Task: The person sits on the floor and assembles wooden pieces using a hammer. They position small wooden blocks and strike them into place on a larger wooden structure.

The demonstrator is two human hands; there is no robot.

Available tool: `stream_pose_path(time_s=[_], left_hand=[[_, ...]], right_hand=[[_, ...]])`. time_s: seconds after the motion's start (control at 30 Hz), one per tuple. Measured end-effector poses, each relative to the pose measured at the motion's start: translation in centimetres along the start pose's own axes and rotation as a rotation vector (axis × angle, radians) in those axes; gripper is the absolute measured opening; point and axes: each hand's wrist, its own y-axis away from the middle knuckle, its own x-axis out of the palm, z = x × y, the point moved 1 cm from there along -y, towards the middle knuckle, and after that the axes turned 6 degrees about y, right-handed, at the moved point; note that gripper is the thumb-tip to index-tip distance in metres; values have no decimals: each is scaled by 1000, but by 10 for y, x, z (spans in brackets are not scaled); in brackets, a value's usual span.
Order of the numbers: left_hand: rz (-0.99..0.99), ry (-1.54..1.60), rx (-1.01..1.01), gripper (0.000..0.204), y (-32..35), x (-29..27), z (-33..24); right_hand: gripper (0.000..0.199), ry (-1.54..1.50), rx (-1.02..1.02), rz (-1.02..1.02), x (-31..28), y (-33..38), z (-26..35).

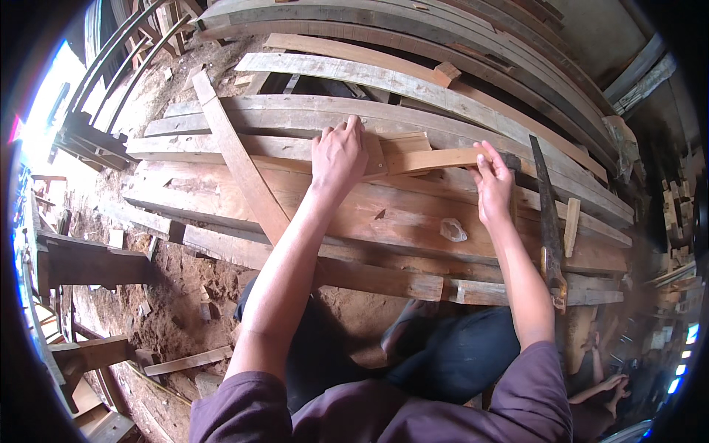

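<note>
My left hand [340, 155] is closed, knuckles up, over the left end of a small flat wooden piece [375, 159] with a hole in it. From that end a narrow wooden strip [436, 159] runs right; whether the two are joined I cannot tell. My right hand [493, 181] pinches the strip's far end between thumb and fingers. Just behind the strip lies a short grooved wooden piece [410, 142]. All of this is above thick timber beams [369, 210] laid side by side. A handsaw [545, 199] rests across the beams right of my right hand.
A crumpled clear plastic piece [453, 229] lies on the near beam. A slanting board [240, 159] crosses the beams at left, and a short wooden stick [572, 227] lies beside the saw. More planks [443, 88] stretch behind. Another person's hands [609, 385] show at lower right.
</note>
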Motion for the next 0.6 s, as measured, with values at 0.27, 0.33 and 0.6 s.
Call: stream_pose_path(time_s=[0.27,0.33,0.6], left_hand=[[91,124,157,15,-3,-1,11],[100,126,179,15,-2,-4,10],[155,186,243,15,-7,5,9]], right_hand=[[47,-75,-15,-4,-15,8,-1],[47,-100,-9,-8,-13,9,-1],[43,-108,-9,-37,-4,0,-7]])
